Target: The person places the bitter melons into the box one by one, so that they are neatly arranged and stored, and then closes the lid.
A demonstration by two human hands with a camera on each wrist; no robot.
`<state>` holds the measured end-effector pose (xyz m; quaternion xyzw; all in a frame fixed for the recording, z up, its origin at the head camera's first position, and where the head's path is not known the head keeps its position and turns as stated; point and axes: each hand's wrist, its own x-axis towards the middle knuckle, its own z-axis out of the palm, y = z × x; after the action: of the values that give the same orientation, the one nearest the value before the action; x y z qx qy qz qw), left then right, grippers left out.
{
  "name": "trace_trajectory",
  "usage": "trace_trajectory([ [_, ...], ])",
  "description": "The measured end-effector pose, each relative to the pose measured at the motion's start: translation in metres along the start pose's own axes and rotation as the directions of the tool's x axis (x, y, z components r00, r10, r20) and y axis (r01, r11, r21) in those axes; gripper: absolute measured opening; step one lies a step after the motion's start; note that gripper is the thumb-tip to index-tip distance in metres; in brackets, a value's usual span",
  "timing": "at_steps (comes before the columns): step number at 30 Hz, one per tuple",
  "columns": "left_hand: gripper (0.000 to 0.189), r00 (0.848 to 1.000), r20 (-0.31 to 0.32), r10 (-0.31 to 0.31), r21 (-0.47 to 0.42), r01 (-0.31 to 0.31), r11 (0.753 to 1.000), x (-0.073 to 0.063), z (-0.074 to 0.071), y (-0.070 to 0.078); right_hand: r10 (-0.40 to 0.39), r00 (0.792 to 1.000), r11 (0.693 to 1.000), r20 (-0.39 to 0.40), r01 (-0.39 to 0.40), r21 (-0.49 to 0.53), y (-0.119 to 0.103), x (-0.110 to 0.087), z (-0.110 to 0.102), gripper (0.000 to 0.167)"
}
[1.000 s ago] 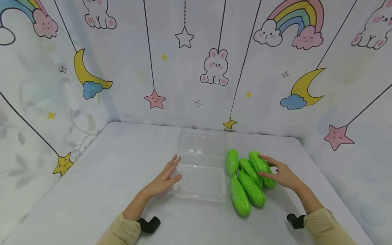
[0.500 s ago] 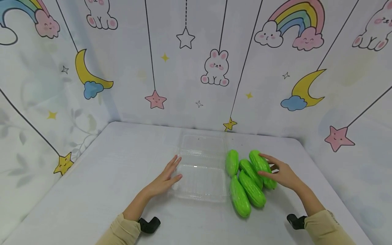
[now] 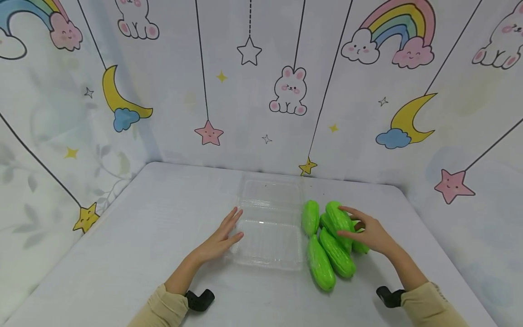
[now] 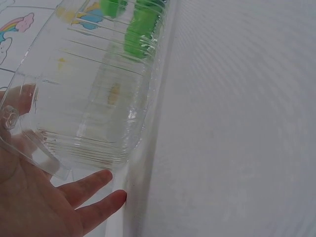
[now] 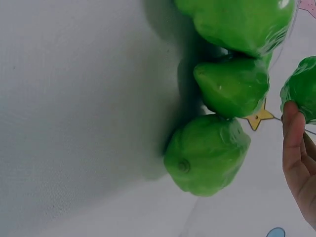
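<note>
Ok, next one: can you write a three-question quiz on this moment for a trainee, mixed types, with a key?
1. Fill in: in the head view, the clear container lies to the ____ of the group of green vegetables.
2. True or false: the left hand is gripping a green vegetable.
3. Short answer: what does the right hand hold, and how?

Key:
1. left
2. False; it is at the container's left edge.
3. One green vegetable, between thumb and fingers.
</note>
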<state>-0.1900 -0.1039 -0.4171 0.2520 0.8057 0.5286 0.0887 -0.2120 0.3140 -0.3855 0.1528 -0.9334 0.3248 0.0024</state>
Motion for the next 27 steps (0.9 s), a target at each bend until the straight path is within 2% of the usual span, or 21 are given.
trace_trajectory([
  [5, 0.062, 1.000, 0.015, -0.009, 0.019, 0.009, 1.000, -0.002, -0.002, 0.007, -0.012, 1.000, 1.000, -0.004, 0.012, 0.009, -0.011, 0.001, 0.004, 0.068],
  [15, 0.062, 1.000, 0.008, 0.007, 0.031, -0.007, 1.000, -0.001, -0.001, 0.004, -0.025, 1.000, 1.000, 0.002, 0.025, 0.019, -0.032, 0.002, 0.013, 0.069],
  [23, 0.062, 0.999, -0.022, 0.028, 0.069, -0.027, 0.997, 0.007, 0.003, -0.029, -0.020, 1.000, 0.999, 0.001, 0.020, 0.044, -0.046, 0.005, 0.020, 0.070],
  [27, 0.062, 0.999, -0.023, 0.029, 0.059, -0.028, 0.998, 0.009, 0.003, -0.034, -0.029, 1.000, 0.997, 0.006, 0.028, 0.069, -0.051, 0.007, 0.025, 0.070],
])
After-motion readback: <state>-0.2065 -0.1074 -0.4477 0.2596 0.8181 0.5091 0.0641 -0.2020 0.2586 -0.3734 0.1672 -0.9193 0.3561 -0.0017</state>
